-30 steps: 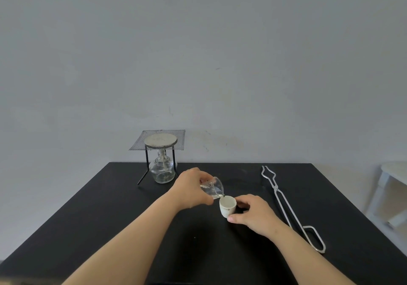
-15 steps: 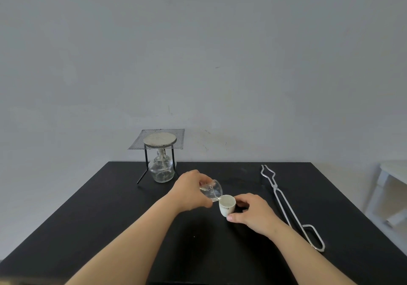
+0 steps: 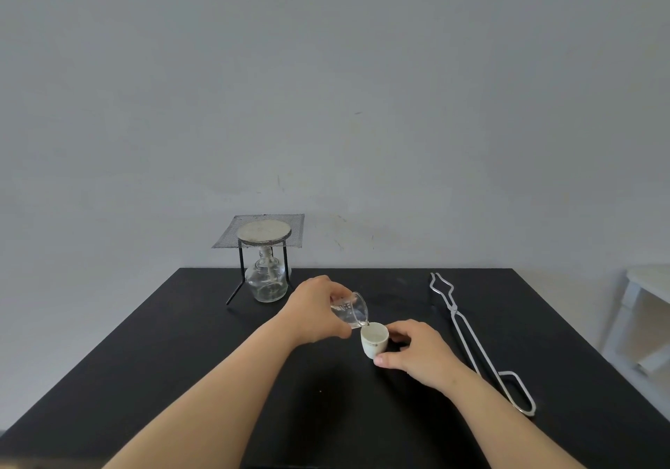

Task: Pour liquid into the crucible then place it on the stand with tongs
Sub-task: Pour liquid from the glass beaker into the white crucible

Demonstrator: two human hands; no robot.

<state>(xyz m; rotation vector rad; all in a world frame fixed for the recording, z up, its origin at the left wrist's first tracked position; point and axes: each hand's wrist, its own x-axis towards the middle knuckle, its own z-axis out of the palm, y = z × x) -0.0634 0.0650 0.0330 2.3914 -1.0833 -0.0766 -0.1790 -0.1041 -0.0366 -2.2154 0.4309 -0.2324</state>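
Note:
A small white crucible (image 3: 374,342) stands upright on the black table (image 3: 181,359) near its middle. My right hand (image 3: 417,354) grips its right side with thumb and fingers. My left hand (image 3: 317,310) holds a small glass beaker (image 3: 351,310) tilted to the right, its spout over the crucible's rim, with clear liquid inside. Metal tongs (image 3: 471,338) lie flat to the right of my right hand. At the back left stands a tripod stand (image 3: 263,232) topped with wire gauze and a round pad.
A glass spirit lamp (image 3: 267,281) sits under the stand. A white stool or small table (image 3: 649,309) is beyond the table's right edge. A grey wall rises close behind the table's far edge.
Almost nothing differs: both hands keep their grips and the beaker stays tilted over the crucible, with only a slight shift of the view.

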